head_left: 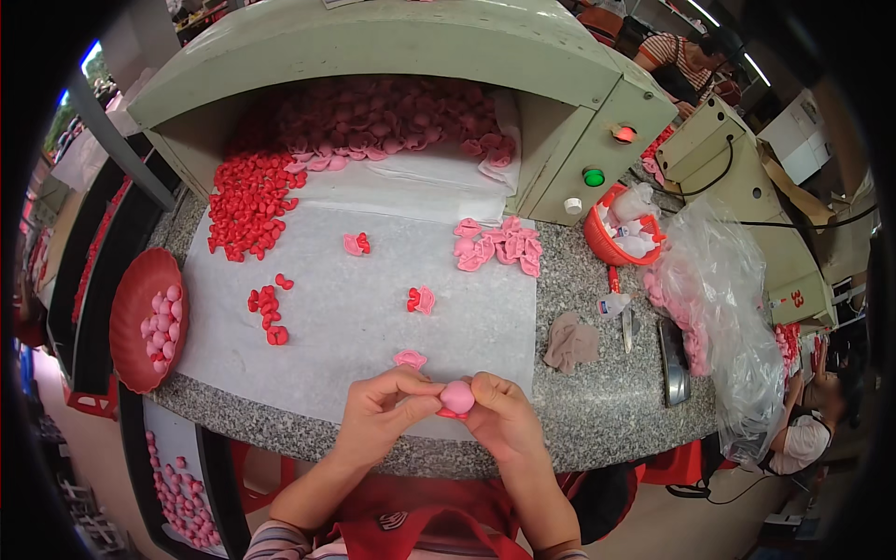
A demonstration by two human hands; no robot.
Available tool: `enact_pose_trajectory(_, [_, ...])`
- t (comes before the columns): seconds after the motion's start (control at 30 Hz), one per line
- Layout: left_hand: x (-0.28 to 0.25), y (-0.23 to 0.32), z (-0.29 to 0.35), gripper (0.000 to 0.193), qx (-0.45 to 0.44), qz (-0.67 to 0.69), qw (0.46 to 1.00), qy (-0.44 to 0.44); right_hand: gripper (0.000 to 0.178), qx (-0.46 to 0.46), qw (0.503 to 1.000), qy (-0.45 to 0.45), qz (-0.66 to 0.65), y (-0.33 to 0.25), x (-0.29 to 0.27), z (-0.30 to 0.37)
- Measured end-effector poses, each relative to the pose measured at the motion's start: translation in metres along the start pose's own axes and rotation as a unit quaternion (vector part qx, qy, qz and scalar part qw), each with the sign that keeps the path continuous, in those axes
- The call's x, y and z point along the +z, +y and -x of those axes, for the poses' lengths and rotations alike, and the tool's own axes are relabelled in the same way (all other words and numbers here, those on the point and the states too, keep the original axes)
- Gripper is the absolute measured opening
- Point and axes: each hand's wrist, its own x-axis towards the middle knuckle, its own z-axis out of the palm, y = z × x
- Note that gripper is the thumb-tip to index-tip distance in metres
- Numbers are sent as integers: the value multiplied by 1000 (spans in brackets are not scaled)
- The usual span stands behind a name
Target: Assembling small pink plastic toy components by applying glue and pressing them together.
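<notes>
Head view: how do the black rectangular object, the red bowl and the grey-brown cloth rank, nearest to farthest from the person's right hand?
1. Grey-brown cloth: just beyond the right hand, to its right.
2. Black rectangular object: farther right, past the cloth.
3. Red bowl: far over on the left.

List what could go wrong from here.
The pink-and-red piece is held only at the fingertips of the left hand and right hand, so it might slip. A loose pink piece lies just beyond the left hand, where a knuckle could nudge it. The red bowl sits at the left end of the granite counter; a bump might spill its contents.
</notes>
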Motion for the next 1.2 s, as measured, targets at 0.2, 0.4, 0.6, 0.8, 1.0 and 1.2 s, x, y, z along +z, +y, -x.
enact_pose_trajectory(0.2, [-13, 17, -12, 27, 82, -68, 978, -178, 28, 140, 985, 6, -100, 5, 12, 5])
enact_pose_trajectory(0.4, [-11, 24, -16, 36, 92, -92, 965, -227, 31, 164, 972, -91, -139, 7, 11, 15])
enact_pose_trajectory(0.6, [-9, 27, -14, 40, 187, -196, 937, -222, 27, 138, 983, -41, -117, 18, 12, 20])
enact_pose_trajectory(0.8, [6, 26, 3, 38, 69, -121, 984, -108, 73, -343, 893, 17, 293, 16, 24, 16])
enact_pose_trajectory(1.0, [8, 9, 8, 33, 170, -177, 963, -111, 92, -321, 806, -72, 491, 17, 35, 19])
enact_pose_trajectory(1.2, [9, 1, 14, 28, 200, -147, 965, -80, 65, -375, 799, -79, 463, 23, 35, 14])
